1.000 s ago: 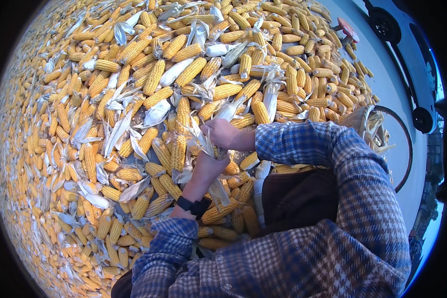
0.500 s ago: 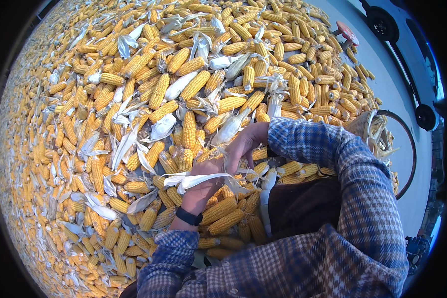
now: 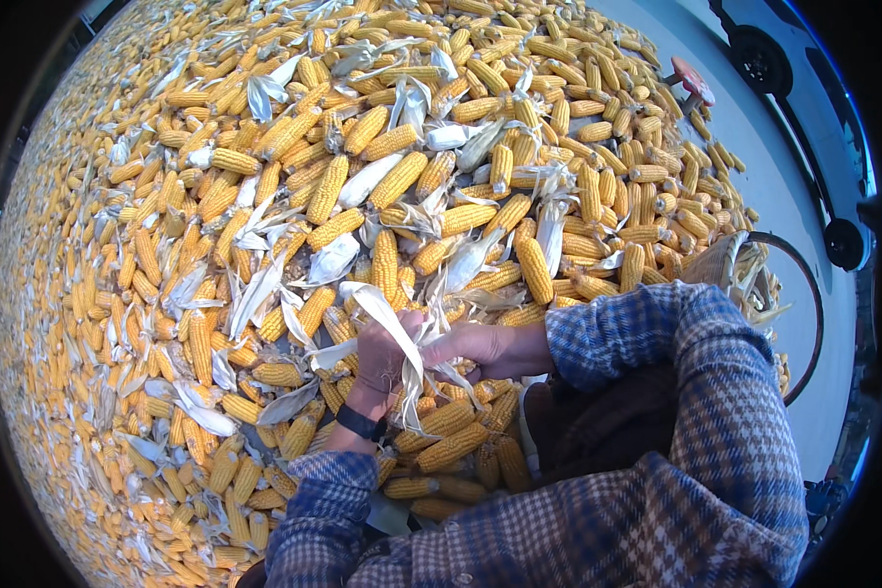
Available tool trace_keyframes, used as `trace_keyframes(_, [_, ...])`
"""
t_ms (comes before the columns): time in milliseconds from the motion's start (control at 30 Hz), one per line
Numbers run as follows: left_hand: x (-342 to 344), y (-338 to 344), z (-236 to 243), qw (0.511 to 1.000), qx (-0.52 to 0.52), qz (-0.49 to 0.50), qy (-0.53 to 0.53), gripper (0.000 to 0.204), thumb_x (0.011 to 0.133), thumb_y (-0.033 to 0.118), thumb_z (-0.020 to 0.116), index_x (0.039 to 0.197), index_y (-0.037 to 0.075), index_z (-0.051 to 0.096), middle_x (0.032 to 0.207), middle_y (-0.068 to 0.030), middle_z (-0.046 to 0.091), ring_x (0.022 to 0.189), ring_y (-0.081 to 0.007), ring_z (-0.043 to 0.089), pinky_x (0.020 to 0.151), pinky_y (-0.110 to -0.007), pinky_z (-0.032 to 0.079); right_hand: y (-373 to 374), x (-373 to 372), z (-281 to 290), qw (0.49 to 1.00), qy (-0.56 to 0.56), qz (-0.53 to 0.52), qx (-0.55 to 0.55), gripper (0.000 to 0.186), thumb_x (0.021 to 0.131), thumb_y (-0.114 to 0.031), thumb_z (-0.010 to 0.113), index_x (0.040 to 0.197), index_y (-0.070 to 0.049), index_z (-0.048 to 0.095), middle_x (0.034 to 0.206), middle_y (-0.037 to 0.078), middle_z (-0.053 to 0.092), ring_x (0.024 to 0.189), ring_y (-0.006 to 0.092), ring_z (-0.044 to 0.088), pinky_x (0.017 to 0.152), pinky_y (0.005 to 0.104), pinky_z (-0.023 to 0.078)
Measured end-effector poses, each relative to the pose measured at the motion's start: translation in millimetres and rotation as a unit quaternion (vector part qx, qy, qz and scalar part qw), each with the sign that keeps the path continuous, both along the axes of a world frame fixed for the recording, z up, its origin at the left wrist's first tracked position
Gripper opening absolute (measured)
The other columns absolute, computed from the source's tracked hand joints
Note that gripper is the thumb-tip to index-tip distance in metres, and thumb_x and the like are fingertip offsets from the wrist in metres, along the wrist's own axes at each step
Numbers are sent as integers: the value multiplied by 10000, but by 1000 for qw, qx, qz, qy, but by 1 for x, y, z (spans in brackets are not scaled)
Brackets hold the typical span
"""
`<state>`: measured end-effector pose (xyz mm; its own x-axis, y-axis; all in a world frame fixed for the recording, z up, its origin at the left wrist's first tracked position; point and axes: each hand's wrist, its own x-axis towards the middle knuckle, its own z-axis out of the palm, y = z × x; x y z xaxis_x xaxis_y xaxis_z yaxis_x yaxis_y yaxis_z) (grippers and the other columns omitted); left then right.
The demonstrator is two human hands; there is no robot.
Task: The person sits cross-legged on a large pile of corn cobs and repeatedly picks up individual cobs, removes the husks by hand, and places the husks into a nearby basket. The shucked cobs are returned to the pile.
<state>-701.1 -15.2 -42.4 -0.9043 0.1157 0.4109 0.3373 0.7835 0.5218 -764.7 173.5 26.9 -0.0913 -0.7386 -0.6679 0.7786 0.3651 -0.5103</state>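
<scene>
Close together over the pile, my left hand [image 3: 380, 355] and my right hand [image 3: 482, 347] are both closed on pale dried corn husk [image 3: 394, 321]. Long strips of it stick up and hang down between them. Whether an ear sits inside the husk is hidden by my fingers. A dark band circles my left wrist. Just below my hands lie bare yellow ears of corn [image 3: 451, 446], and another ear of corn [image 3: 533, 269] rests beyond my right wrist.
A wide pile of corn ears [image 3: 201, 343], mixed with loose husks [image 3: 260, 294], spreads ahead and left. At right stands a basket [image 3: 720, 263] with a hooped dark handle [image 3: 815, 294], holding husks. A red-topped stool [image 3: 691, 78] and a parked vehicle [image 3: 804, 108] are farther off.
My right hand has come down level with my left, its wrist no longer arched above. The husk strips now stand up and dangle between my hands. The view has shifted slightly.
</scene>
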Motion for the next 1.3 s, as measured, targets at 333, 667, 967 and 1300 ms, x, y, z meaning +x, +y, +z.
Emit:
trace_keyframes(333, [-23,20,-29,451,872,116,-149,428,1097,312,407,1377,-5,475,1303,-140,578,1223,-258,581,1045,-403,492,-44,-39,27,733,669,97,-73,855,674,-529,928,1179,77,601,790,210,668,741,293,692,703,381,546])
trace_keyframes(667, [-32,-45,17,573,729,321,-194,299,936,363,767,883,120,601,793,10,541,698,-113,559,631,-283,454,5,-39,14,718,613,321,78,1366,661,-575,903,1581,59,118,1425,336,486,1309,451,526,1109,467,437])
trace_keyframes(967, [-23,68,57,550,797,112,-221,766,1012,629,494,1541,88,377,1482,-116,498,1371,-254,477,1138,-424,369,-13,-42,10,879,473,-55,-20,742,849,-299,820,1453,-84,444,1217,193,670,1148,309,659,955,396,530])
trace_keyframes(1300, [-33,15,44,732,606,20,-309,790,1016,648,440,1584,106,358,1506,-107,514,1421,-212,440,1202,-428,185,218,-167,159,473,814,-264,210,482,905,-84,713,1366,-74,572,1027,202,742,828,272,745,729,359,588])
